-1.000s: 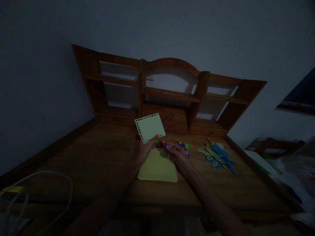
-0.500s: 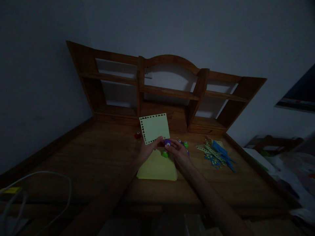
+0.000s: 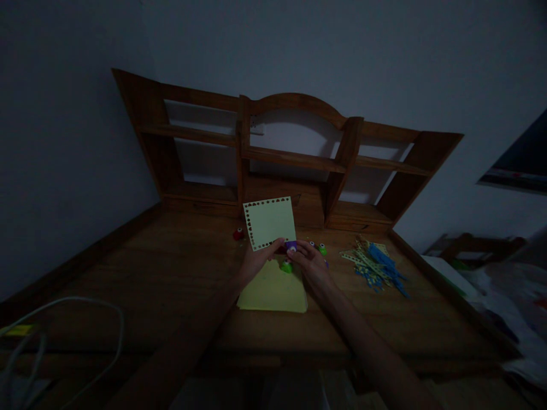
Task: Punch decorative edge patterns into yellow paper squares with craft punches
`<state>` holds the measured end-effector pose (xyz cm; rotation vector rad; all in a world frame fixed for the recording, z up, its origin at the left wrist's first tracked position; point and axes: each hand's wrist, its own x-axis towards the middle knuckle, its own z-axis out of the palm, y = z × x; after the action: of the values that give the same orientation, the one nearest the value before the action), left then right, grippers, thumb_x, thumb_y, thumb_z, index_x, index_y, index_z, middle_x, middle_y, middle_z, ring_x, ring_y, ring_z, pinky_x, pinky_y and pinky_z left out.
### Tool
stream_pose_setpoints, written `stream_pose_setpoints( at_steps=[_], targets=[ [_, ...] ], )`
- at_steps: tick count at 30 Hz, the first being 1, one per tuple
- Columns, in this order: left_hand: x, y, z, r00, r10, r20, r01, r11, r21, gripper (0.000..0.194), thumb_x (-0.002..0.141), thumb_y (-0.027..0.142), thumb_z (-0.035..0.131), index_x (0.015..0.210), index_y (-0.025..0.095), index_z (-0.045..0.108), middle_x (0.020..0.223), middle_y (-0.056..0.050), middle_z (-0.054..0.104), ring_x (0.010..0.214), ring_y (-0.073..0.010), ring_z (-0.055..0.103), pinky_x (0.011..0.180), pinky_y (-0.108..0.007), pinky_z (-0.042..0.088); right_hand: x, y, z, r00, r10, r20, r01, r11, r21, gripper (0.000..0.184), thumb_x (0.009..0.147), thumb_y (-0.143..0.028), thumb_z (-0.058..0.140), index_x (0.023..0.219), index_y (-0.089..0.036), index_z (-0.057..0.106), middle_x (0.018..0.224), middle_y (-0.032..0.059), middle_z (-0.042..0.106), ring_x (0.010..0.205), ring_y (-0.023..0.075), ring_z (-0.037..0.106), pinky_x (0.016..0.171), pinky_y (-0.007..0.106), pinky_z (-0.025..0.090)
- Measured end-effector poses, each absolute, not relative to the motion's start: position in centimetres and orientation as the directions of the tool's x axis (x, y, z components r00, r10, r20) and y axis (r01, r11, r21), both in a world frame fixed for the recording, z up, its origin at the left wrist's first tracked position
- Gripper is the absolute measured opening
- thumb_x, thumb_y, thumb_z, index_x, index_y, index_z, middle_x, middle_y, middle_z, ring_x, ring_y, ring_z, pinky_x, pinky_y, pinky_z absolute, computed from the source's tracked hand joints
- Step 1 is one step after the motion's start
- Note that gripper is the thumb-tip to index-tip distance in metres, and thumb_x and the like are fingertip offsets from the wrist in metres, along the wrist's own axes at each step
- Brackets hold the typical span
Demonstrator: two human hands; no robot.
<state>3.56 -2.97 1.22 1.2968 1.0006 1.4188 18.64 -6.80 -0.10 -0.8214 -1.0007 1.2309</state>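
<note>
- Currently, I see my left grip (image 3: 257,261) pinching the bordered card (image 3: 270,222), straighter than one second ago.
- My right grip (image 3: 313,262) clasps the purple punch (image 3: 291,245), now at the card's lower-right corner.

Punched card (image 3: 271,222) shifted right, less tilted; purple punch (image 3: 291,246) now at its lower right corner; far-left red punch (image 3: 238,234) more exposed.

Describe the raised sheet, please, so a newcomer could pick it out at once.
On the wooden desk, find the yellow stack. At its far end, the left hand holds the sheet. Small cutouts line its top and left edges; the stack shows none.
</note>
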Motion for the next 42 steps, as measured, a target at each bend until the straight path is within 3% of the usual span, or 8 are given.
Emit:
stream_pose_setpoints(
  at_steps=[7,17,25,42],
  targets=[
    [3.6,-3.2,1.5,0.021,0.976,0.219,-0.172,-0.212,0.962,0.023,0.066,0.032,0.077,0.064,0.015,0.062,0.063,-0.004,0.064,0.064,-0.0170,0.061,0.056,-0.026,0.046,18.5,-6.8,-0.1,0.069,0.983,0.171,-0.369,0.184,-0.911,0.041,0.064,-0.026,0.083,0.100,-0.022,0.065,0.097,0.0032,0.071,0.080,0.0160,0.066,0.075,0.030,0.051],
    [3.5,-3.1,0.9,0.038,0.980,0.195,-0.144,-0.188,0.972,0.024,0.068,0.035,0.076,0.072,0.014,0.064,0.063,-0.002,0.062,0.053,-0.0107,0.052,0.048,-0.022,0.041,18.8,-6.7,-0.4,0.077,0.980,0.181,-0.351,0.197,-0.916,0.042,0.065,-0.025,0.082,0.103,-0.023,0.065,0.096,0.0023,0.071,0.079,0.0143,0.066,0.075,0.028,0.051],
    [3.3,-3.0,0.6,0.061,0.981,0.183,-0.105,-0.176,0.979,0.027,0.066,0.037,0.077,0.064,0.015,0.061,0.057,0.000,0.058,0.050,-0.0106,0.050,0.047,-0.023,0.039,18.7,-6.7,-0.2,0.086,0.975,0.206,-0.343,0.223,-0.913,0.041,0.067,-0.026,0.081,0.104,-0.022,0.065,0.096,0.0027,0.071,0.076,0.0144,0.066,0.069,0.027,0.052],
    [3.7,-2.6,-0.6,0.182,0.966,0.185,-0.191,-0.150,0.970,0.033,0.064,0.038,0.079,0.084,0.014,0.067,0.078,-0.006,0.070,0.064,-0.0162,0.062,0.053,-0.024,0.046,19.4,-6.2,-0.6,0.158,0.976,0.149,-0.318,0.193,-0.928,0.032,0.067,-0.031,0.081,0.094,-0.019,0.069,0.085,0.0026,0.072,0.060,0.0107,0.060,0.059,0.024,0.048]
  ],
)
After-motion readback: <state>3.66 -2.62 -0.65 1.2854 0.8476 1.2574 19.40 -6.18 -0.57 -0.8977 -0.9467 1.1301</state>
